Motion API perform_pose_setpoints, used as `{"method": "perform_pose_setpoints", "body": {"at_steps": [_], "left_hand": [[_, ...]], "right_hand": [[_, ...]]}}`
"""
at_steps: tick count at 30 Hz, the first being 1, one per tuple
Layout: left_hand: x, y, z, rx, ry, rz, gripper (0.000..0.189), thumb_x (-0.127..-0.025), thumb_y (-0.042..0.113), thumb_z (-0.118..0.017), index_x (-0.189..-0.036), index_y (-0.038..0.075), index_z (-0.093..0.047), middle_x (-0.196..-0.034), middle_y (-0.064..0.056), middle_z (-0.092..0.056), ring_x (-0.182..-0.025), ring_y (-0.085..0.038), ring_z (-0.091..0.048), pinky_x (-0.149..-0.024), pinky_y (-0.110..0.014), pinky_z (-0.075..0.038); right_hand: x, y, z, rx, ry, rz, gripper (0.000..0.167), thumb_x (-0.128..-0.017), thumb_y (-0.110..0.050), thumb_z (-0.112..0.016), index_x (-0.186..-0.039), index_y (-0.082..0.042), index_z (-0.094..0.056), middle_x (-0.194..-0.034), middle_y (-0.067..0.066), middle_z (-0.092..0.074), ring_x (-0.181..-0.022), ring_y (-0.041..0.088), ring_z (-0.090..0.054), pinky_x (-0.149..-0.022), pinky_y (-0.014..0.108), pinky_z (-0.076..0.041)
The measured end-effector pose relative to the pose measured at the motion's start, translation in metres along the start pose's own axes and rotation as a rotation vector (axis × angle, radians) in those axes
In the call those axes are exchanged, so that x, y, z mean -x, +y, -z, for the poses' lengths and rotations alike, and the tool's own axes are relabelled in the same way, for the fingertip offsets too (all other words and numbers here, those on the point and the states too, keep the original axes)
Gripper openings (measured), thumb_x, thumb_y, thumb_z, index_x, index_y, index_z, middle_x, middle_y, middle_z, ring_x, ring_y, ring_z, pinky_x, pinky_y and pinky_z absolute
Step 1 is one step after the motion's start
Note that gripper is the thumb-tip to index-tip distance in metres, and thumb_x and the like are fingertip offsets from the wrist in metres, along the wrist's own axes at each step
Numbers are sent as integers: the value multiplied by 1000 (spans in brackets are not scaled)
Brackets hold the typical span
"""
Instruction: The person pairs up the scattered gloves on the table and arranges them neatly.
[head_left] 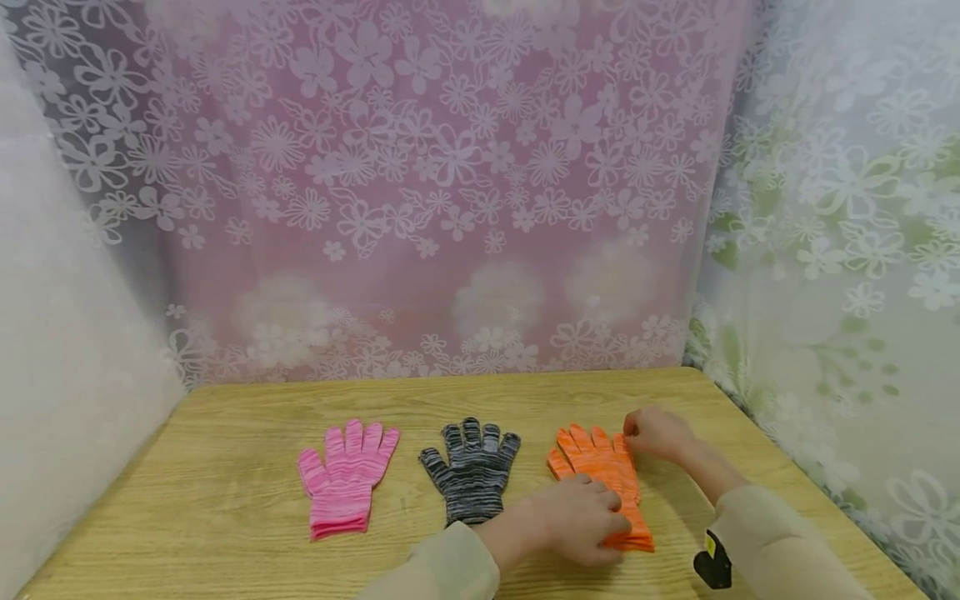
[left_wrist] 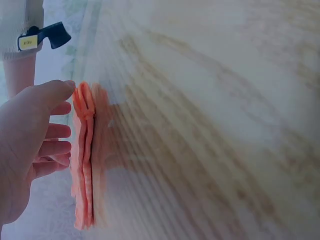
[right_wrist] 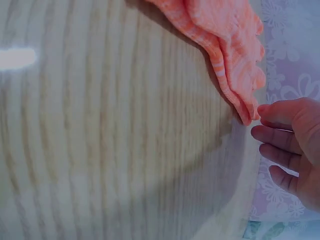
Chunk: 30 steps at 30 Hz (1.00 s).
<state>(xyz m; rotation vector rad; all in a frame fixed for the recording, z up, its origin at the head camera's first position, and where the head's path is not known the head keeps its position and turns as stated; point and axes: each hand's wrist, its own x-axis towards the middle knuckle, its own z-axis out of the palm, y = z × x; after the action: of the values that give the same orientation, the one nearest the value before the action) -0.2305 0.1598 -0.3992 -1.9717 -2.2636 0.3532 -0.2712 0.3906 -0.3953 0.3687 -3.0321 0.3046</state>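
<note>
An orange knit glove (head_left: pixel 600 471) lies on the wooden table, its fingers pointing away. My left hand (head_left: pixel 581 521) rests over its lower part near the cuff, fingers relaxed. In the left wrist view the glove (left_wrist: pixel 84 165) appears edge-on as thin folded layers, with the left thumb at its side. At the glove's outer finger is my right hand (head_left: pixel 662 435), curled, thumb and forefinger pinching the tip. The right wrist view shows that glove fingertip (right_wrist: pixel 245 112) right at the right hand's fingers (right_wrist: pixel 280 132).
A grey-black striped glove (head_left: pixel 476 471) lies mid-table, its cuff partly behind the left forearm. Farther left lies a pink glove (head_left: pixel 348 479). Floral curtains (head_left: pixel 450 208) enclose the back and sides of the table (head_left: pixel 240 450). A black strap piece (head_left: pixel 712 562) hangs by the right sleeve.
</note>
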Motion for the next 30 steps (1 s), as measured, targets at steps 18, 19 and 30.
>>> {"method": "perform_pose_setpoints", "body": {"at_steps": [18,19,30], "left_hand": [[-1,6,-10,4,19,-60,37,-93,48,-46,-126,35,-53,-107,15,-51,-93,1,-46,-76,-16,-35],[-1,5,-10,9,15,-61,37,-93,48,-46,-127,35,-53,-108,15,-51,-93,1,-46,-76,-16,-35],[-3,5,-12,21,-7,-52,40,-92,48,-47,-129,35,-51,-112,14,-50,-100,0,-47,-83,-17,-35]], "right_hand": [[15,-5,-4,135,22,492,27,-67,5,-69,-75,-20,-64,-78,-8,-53,-70,12,-48,-60,28,-43],[16,-4,-6,137,31,507,26,-68,3,-70,-75,-21,-63,-78,-8,-53,-70,12,-47,-60,28,-42],[21,7,-14,194,215,716,20,-71,-6,-76,-73,-21,-63,-76,-8,-54,-70,10,-49,-59,24,-43]]}}
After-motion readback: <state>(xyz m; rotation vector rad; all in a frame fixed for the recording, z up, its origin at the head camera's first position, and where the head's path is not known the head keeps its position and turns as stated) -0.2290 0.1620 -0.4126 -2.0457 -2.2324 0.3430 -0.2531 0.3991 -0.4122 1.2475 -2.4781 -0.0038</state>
